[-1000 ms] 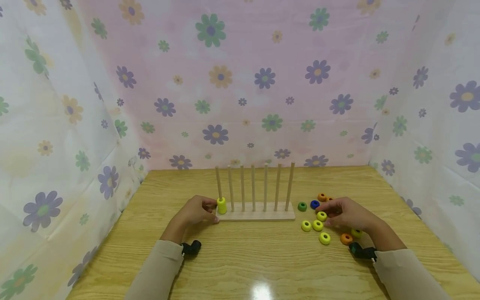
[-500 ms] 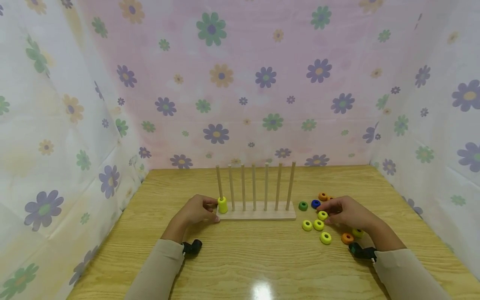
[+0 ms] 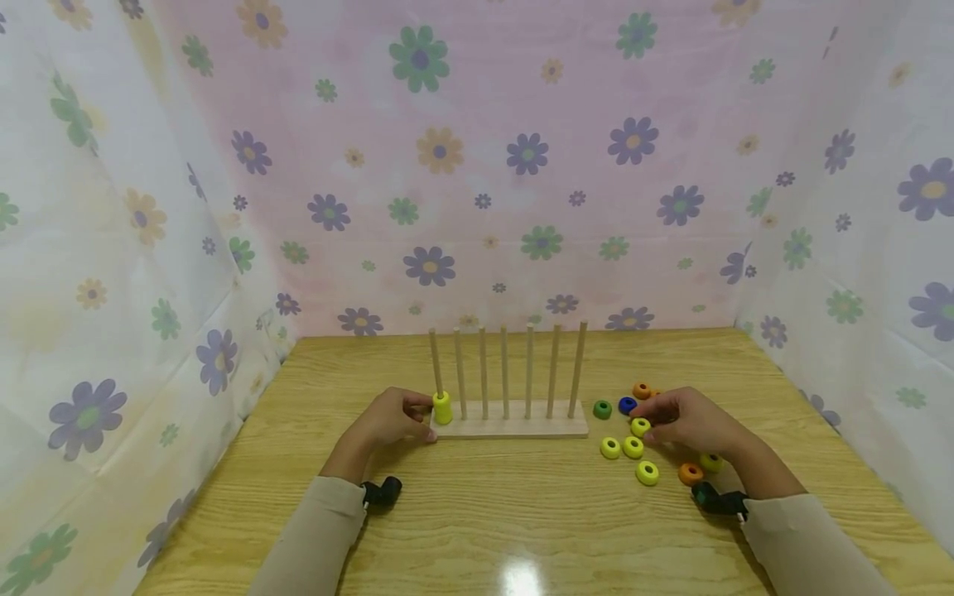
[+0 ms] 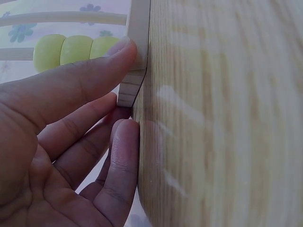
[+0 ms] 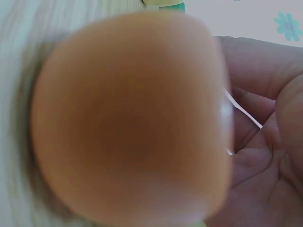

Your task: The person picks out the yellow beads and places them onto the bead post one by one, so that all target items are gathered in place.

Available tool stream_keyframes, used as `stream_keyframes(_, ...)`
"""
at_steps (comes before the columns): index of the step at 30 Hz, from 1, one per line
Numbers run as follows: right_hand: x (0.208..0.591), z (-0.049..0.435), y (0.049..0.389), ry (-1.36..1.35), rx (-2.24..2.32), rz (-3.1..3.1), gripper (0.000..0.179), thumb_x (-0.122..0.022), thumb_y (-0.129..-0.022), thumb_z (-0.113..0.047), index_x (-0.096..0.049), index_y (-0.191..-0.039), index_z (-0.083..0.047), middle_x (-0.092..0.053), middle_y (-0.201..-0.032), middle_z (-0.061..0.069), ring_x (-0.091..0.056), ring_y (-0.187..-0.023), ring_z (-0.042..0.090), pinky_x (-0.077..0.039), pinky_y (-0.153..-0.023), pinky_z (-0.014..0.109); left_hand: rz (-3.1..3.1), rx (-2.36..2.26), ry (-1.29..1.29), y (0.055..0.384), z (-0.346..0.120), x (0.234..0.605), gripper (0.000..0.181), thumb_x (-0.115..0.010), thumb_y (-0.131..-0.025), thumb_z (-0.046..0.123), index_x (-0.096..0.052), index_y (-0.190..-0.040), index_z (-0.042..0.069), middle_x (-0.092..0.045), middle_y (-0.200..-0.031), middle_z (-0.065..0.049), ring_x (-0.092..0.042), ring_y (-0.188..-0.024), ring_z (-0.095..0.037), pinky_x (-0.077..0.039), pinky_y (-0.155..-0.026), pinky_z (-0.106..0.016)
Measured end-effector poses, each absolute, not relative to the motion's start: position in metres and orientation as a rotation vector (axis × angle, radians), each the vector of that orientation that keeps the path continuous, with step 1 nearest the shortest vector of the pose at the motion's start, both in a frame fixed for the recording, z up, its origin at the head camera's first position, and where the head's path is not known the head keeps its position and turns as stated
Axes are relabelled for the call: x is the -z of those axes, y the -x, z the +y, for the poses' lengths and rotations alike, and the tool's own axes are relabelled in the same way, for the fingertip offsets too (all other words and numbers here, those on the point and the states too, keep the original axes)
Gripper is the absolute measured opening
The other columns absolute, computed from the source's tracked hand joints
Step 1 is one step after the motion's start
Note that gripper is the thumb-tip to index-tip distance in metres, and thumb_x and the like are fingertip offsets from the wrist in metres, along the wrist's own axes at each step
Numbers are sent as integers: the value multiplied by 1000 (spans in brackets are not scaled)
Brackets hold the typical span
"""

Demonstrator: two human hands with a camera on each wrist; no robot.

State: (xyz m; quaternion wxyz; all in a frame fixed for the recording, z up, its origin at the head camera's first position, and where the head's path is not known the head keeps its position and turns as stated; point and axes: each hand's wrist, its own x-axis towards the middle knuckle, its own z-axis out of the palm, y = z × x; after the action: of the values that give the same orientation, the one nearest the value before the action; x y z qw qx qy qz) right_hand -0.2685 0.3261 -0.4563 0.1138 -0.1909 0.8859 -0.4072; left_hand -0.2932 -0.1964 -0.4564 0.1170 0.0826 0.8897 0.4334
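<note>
A pale wooden peg rack (image 3: 514,425) with a row of upright pegs stands mid-table. Several yellow beads (image 3: 442,409) are stacked on its leftmost peg. My left hand (image 3: 391,416) grips the left end of the base; the left wrist view shows its thumb (image 4: 106,64) over the base beside the beads and fingers at the end face. To the right, my right hand (image 3: 689,424) pinches a yellow bead (image 3: 640,427) low at the table, thumb on the near side, fingers on the far side. In the right wrist view a blurred orange bead (image 5: 132,118) hides the fingertips.
Loose beads lie around my right hand: green (image 3: 602,410), blue (image 3: 627,406), orange (image 3: 642,390) and several yellow ones, such as the front yellow bead (image 3: 647,473). Another orange bead (image 3: 691,473) lies near the right wrist. Flowered cloth (image 3: 492,182) encloses the wooden table.
My right thumb and fingers have drawn in slightly on the yellow bead. The left hand and rack keep their place; the head view has shifted a little.
</note>
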Motion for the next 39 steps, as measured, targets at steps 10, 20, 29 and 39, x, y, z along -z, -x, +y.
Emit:
stream_keyframes(10, 451, 325, 271, 513, 1170, 2678, 37, -83, -89, -22, -75, -123, -9, -75, -112, 5, -70, -97, 14, -57, -80, 25, 2616, -1255, -220, 292, -197, 457, 61, -95, -75, 17, -73, -132, 17, -72, -118, 0, -64, -101, -16, -56, -92, -39)
stream_keyframes(20, 441, 320, 266, 479, 1274, 2681, 42, -82, -90, -25, -73, -126, -6, -75, -112, 9, -69, -96, 17, -58, -79, 27, 2617, -1260, -226, 292, -196, 457, 61, -94, -76, 17, -73, -133, 17, -72, -121, 0, -65, -103, -17, -56, -93, -41)
stream_keyframes(29, 431, 311, 261, 438, 1341, 2769, 41, -82, -91, -35, -75, -124, -13, -75, -114, 8, -69, -93, 13, -60, -77, 32, 2610, -1266, -232, 292, -196, 456, 61, -94, -76, 16, -73, -133, 16, -72, -123, 0, -66, -105, -17, -57, -94, -41)
stream_keyframes(39, 419, 299, 254, 394, 1372, 2844, 39, -82, -90, -36, -76, -123, -15, -74, -109, 7, -69, -90, 14, -59, -75, 32, 2613, -1256, -221, 291, -195, 455, 61, -94, -76, 18, -73, -133, 18, -72, -122, 0, -66, -105, -17, -56, -95, -42)
